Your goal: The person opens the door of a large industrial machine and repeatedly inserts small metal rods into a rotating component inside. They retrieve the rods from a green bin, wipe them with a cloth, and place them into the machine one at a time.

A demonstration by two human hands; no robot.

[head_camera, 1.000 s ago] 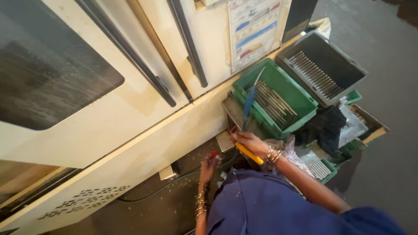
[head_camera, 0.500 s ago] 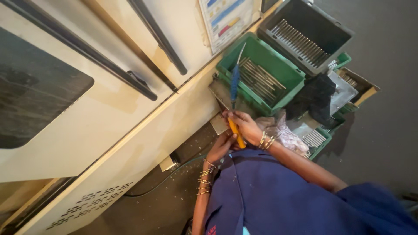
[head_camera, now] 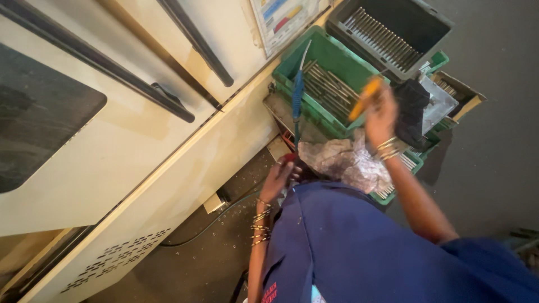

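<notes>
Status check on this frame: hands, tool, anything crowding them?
Right hand raised, gripping yellow-handled tool. Left hand low at blue air gun. Green crate of metal rods just beyond.

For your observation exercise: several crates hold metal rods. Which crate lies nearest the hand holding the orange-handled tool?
The bright green crate beside the cream machine. The right hand hovers at its edge, while the dark grey crate sits farther away.

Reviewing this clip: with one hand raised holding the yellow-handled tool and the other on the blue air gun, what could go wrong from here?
1. The right hand holds the yellow-handled tool raised over the green crate of metal rods; a slip could drop it among them.
2. The left hand grips the blue air gun low down; its long nozzle could swing against the cream machine panel.
3. Crumpled plastic sheet beside both hands might snag on either tool.
</notes>
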